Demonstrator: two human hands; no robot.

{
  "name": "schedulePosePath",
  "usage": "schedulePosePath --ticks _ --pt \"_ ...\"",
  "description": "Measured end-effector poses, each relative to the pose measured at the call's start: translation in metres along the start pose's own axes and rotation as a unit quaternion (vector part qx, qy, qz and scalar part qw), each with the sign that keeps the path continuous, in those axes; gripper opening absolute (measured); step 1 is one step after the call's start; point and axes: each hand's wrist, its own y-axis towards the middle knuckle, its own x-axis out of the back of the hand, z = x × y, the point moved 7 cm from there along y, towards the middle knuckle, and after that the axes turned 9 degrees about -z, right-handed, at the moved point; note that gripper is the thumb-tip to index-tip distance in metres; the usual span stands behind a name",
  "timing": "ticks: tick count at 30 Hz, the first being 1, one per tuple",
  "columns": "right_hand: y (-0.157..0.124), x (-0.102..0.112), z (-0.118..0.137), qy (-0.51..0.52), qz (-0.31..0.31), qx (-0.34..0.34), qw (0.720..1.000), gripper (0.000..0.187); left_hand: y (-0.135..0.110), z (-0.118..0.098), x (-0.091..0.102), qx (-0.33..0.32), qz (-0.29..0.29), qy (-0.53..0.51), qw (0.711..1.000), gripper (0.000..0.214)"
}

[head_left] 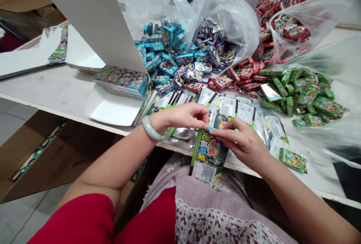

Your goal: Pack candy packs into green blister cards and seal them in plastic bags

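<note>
My left hand [186, 118] and my right hand [239, 140] meet at the top edge of a printed pouch [207, 157] that hangs over the table's front edge toward my lap. Both hands pinch the pouch's opening, and a small blue box shows between the fingertips. A pale green bangle [150, 129] sits on my left wrist. Behind the hands lies a row of flat pouches [225, 106] on the table.
Piles of small boxes lie at the back: blue [163, 48], purple [211, 48], red [245, 75] and green [304, 93], some in clear plastic bags. A white display carton [121, 82] with its lid up stands at left. A cardboard box [34, 153] sits on the floor.
</note>
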Motion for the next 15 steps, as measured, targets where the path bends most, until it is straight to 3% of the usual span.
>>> schedulePosePath --ticks 5,9,12,15 --pt "-0.003 -0.006 0.000 0.023 0.012 -0.007 1.000 0.028 0.002 -0.007 -0.007 -0.023 0.042 0.066 0.997 0.006" --pt "-0.006 -0.008 -0.006 0.015 -0.006 -0.060 0.998 0.025 -0.004 -0.017 -0.005 -0.042 0.004 0.140 0.989 0.010" --pt "-0.006 -0.006 -0.005 0.025 -0.006 -0.063 0.998 0.021 -0.012 -0.018 -0.006 -0.050 -0.010 0.087 0.995 0.010" --pt "-0.006 -0.001 -0.006 0.032 -0.021 -0.070 0.997 0.023 -0.022 -0.009 -0.007 -0.051 -0.072 0.000 0.996 0.014"
